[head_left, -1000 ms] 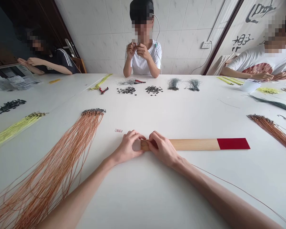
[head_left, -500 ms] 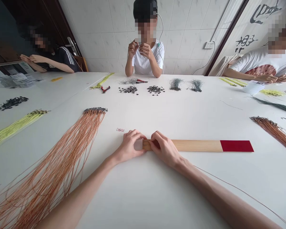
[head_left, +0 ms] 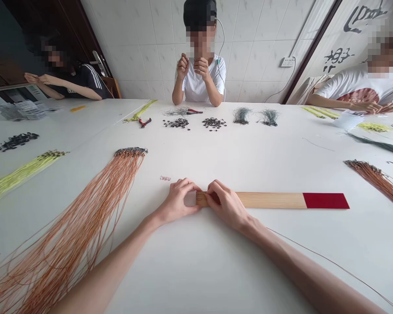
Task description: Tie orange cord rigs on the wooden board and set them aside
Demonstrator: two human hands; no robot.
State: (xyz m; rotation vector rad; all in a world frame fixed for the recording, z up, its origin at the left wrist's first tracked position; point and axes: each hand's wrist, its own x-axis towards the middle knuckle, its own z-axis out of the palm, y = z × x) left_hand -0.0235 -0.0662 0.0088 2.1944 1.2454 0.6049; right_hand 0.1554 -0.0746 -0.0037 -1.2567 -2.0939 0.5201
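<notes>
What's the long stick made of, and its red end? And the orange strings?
The long stick looks like bare pale wood: straight grain lines show. Its red end seems to be felt or cloth, flat and matte. The orange strings look like thin coated wire or cord, slightly glossy; I can't tell which.

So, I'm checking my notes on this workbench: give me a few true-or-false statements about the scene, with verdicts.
1. The left hand and right hand both touch the same end of a long, pale wooden strip. True.
2. The strip's red end patch lies under the right hand. False: it is at the far end, away from both hands.
3. A long bundle of copper-brown lines fans out on the white table left of the hands. True.
4. Red-handled pliers lie beside the right hand. False: they lie far across the table, toward the seated person opposite.
</notes>
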